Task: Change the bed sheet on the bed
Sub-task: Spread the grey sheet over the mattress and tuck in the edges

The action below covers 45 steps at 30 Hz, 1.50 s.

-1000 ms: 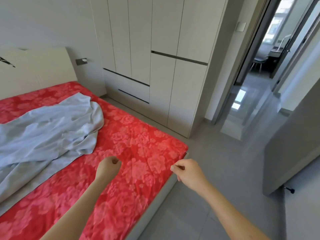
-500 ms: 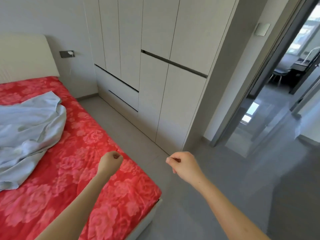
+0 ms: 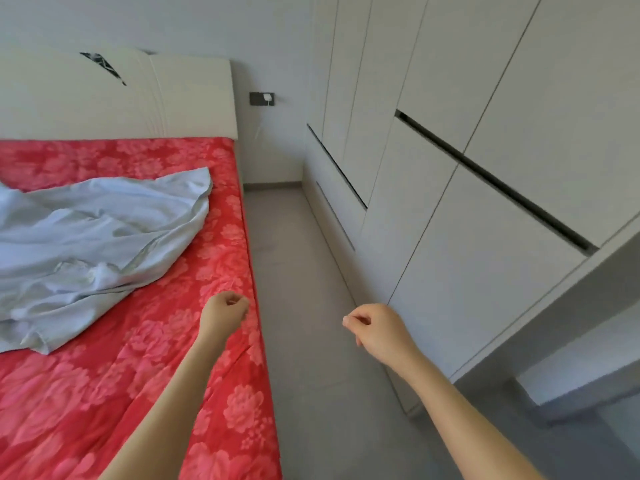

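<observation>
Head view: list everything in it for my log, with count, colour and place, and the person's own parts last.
bed sheet: 1, red with pink flowers, spread over the bed
loose sheet: 1, light blue, crumpled on the red one, left side
headboard: 1, cream, at the far end of the bed
wall socket: 1, dark plate with a white plug, beside the headboard
wardrobe: 1, off-white, along the right wall
floor: grey, between bed and wardrobe
left grip: 1, bare hand, fingers curled, empty, over the bed's edge
right grip: 1, bare hand, fingers curled, empty, over the floor
</observation>
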### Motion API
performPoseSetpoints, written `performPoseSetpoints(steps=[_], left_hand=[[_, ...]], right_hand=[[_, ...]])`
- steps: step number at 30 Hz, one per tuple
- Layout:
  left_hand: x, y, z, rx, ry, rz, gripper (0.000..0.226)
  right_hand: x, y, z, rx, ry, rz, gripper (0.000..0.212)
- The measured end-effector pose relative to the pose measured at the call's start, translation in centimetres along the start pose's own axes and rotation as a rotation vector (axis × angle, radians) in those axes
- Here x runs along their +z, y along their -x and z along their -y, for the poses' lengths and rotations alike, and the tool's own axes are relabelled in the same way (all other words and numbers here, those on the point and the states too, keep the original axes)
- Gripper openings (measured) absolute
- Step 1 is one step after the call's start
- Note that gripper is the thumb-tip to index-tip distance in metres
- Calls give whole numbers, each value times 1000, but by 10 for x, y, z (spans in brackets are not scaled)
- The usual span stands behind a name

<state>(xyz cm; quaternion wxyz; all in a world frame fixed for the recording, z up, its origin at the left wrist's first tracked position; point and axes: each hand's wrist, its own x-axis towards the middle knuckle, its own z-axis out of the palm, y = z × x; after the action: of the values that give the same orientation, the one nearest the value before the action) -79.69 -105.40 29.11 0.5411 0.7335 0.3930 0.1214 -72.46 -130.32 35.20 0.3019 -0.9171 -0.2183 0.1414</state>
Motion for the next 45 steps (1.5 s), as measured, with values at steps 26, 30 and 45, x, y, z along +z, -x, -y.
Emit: performPoseSetpoints(steps=[26, 30, 45], left_hand=[[-26, -317, 24, -732, 193, -1037, 31], [-52, -381, 53, -733, 124, -1106, 25], [-215, -568, 245, -897, -172, -990, 43]], right_hand=[[162, -548, 175, -653, 148, 880, 27], [241, -579, 230, -685, 143, 985, 27], [534, -636, 333, -750, 217, 1170, 32]])
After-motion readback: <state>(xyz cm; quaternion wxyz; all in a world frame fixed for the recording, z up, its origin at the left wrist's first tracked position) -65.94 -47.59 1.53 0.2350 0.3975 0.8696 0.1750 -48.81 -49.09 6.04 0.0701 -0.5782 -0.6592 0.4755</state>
